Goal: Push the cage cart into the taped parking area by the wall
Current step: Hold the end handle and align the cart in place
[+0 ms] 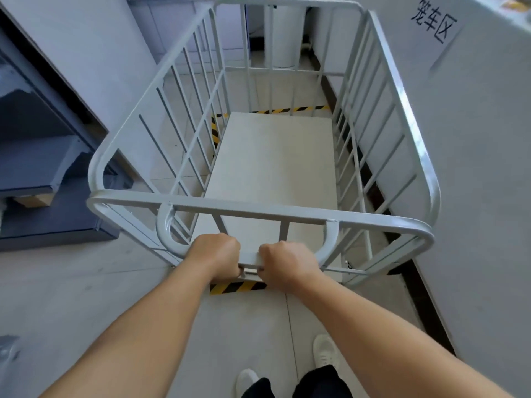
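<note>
A white metal cage cart [402,116] with barred sides and a flat white deck stands in front of me, its right side close along the wall. My left hand [214,254] and my right hand [288,261] both grip the low curved handle bar [249,257] at the cart's near end, side by side. Yellow-and-black tape [237,287] lies on the floor just under the handle. More of this tape shows at the far end [290,110] and along the left side [215,130] of the deck. The cart is empty.
The white wall [474,168] on the right carries a paper sign [434,23] with black characters. Dark blue shelving [43,168] stands to the left. A white pillar [283,33] rises beyond the cart. My white shoes [323,350] are on the grey tile floor.
</note>
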The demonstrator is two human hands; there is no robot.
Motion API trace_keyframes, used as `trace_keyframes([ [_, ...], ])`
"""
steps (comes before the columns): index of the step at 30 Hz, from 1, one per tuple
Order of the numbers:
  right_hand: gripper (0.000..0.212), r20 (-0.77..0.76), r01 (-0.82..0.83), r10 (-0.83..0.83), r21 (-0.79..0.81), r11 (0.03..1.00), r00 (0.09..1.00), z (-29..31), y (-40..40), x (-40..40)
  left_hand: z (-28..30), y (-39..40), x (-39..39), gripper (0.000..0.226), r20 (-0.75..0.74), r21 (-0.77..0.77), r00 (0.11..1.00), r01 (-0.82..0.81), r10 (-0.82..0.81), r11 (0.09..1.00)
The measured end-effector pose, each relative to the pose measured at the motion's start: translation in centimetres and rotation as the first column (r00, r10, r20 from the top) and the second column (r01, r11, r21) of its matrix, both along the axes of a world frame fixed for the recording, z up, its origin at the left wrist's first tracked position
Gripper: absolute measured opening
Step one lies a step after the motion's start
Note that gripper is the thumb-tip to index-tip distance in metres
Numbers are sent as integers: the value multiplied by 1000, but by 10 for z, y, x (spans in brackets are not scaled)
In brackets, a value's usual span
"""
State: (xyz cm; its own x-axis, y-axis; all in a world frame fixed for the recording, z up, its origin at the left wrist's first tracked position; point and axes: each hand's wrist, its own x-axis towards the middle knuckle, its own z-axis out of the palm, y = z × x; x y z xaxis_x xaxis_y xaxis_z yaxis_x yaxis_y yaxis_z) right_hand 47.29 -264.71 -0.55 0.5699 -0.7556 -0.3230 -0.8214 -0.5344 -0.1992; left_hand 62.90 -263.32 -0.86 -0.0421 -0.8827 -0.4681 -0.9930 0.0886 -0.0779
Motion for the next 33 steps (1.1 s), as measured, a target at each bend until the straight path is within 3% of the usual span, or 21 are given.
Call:
trace_keyframes([
  [8, 13, 7, -7, 7, -4, 1000, 1000, -2, -3, -13, -1, -2, -13, 13, 6, -12, 1000, 5, -5, 1000],
  [33, 13, -39, -75, 75, 1, 997, 996, -2, -80, -163, 0, -62, -159, 18, -65, 5, 998, -7, 7, 1000],
])
